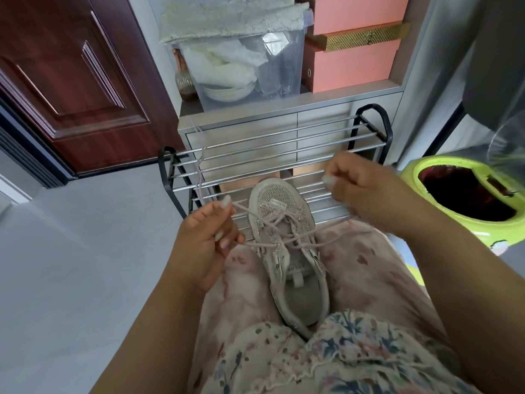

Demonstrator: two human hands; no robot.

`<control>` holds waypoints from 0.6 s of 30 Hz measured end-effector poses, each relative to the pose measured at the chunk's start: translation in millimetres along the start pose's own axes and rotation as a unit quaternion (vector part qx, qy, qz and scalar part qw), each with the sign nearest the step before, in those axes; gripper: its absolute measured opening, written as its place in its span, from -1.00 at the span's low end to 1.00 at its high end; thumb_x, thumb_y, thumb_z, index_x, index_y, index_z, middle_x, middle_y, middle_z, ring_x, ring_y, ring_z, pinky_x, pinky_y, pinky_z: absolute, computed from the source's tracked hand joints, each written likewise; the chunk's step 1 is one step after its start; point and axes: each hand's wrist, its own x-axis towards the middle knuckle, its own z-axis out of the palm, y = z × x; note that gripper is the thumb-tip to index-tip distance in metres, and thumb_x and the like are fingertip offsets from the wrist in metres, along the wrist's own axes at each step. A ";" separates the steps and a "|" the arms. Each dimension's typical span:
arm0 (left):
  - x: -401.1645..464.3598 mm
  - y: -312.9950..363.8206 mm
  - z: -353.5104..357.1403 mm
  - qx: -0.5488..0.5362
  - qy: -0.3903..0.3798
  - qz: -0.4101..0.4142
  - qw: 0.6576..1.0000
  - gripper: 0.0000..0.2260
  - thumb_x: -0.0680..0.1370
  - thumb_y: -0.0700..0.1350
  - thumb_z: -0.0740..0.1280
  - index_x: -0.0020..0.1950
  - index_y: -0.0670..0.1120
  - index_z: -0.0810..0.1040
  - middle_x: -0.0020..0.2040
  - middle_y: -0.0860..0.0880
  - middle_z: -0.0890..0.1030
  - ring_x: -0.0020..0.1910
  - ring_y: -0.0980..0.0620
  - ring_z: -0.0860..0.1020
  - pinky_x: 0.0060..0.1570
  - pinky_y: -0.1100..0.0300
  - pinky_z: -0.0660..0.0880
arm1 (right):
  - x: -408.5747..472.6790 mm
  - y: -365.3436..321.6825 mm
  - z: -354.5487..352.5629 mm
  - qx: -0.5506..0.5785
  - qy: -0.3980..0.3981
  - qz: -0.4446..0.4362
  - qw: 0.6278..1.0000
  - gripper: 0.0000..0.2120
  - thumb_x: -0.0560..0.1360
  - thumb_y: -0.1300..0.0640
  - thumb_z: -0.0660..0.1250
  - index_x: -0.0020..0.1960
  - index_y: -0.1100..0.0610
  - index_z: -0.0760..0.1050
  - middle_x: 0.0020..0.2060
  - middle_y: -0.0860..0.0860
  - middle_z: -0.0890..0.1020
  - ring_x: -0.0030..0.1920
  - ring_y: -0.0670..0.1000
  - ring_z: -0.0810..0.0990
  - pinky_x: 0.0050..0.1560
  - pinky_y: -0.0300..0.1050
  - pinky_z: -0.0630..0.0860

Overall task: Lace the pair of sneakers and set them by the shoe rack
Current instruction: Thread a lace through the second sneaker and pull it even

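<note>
- One sneaker (287, 237) is in view, grey mesh with sparkly trim, lying between the two hands and wedged between the person's knees, toe pointing away from the person toward the shoe rack (272, 155).
- One pale pink lace (284, 223) crisscrosses the upper eyelets; one end runs out to each hand.
- Two hands: the left hand (210, 237) pinches the left lace end between thumb and curled fingers, and a loose length of lace rises from it up over the rack bars.
- The right hand (358, 189) is clenched around the right lace end, which stretches taut from the shoe to the underside of that fist.
- The sneaker rests on the person's lap, on floral fabric (326, 351); left of the left hand lies plain grey floor (85, 251).
- Just beyond both hands stands the rack, black-framed with chrome bars in two tiers; the sneaker's toe overlaps its lower tier.
- Behind the rack is a grey drawer unit (284, 120); above it sit one clear plastic bin (244, 61) holding dishes and cloth, with a folded towel on top, and two pink boxes (355, 64).
- Beyond the left hand is a dark red door (71, 81).
- Right of the right hand sits one lime-green bin (466, 191) with a dark liner.
</note>
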 end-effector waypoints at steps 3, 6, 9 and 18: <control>0.0 -1.7 -2.9 0.059 0.018 0.002 0.998 -0.84 0.47 -0.14 0.37 -0.23 -0.21 0.50 -0.56 0.01 0.25 -0.58 0.07 0.22 -0.33 0.15 0.54 | -1.0 2.1 0.1 -0.300 -0.076 -0.034 0.950 -0.82 0.53 0.02 0.26 -0.25 -0.06 0.39 -0.30 -0.09 0.51 -0.25 -0.04 0.47 -0.23 -0.11 0.40; -0.8 -5.2 -4.0 0.189 0.047 0.003 0.981 -0.84 0.50 -0.19 0.37 -0.16 -0.29 0.51 -0.56 -0.01 0.32 -0.57 0.05 0.24 -0.22 0.14 0.56 | -0.1 6.6 8.1 -0.368 -0.160 -0.006 0.916 -0.88 0.47 -0.01 0.33 -0.24 -0.05 0.50 -0.23 -0.12 0.49 -0.13 -0.03 0.52 -0.10 -0.04 0.48; -0.7 -5.4 -4.0 0.230 0.055 0.001 0.972 -0.85 0.52 -0.20 0.35 -0.16 -0.30 0.50 -0.54 -0.02 0.36 -0.55 0.02 0.31 -0.20 0.12 0.58 | 2.2 7.0 3.5 -0.270 -0.089 -0.033 0.958 -0.75 0.50 0.11 0.33 -0.33 -0.07 0.41 -0.26 -0.12 0.40 -0.15 -0.07 0.47 -0.09 -0.09 0.41; -8.2 -9.6 11.1 0.283 0.000 -0.031 0.959 -0.97 0.51 -0.22 0.37 -0.09 -0.17 0.59 -0.39 -0.05 0.59 -0.40 0.08 0.58 -0.28 0.14 0.45 | -4.7 -17.0 5.4 0.263 -0.045 0.016 0.964 -0.77 0.58 0.16 0.17 -0.26 0.13 0.33 -0.51 -0.03 0.38 -0.51 -0.03 0.28 -0.45 -0.18 0.32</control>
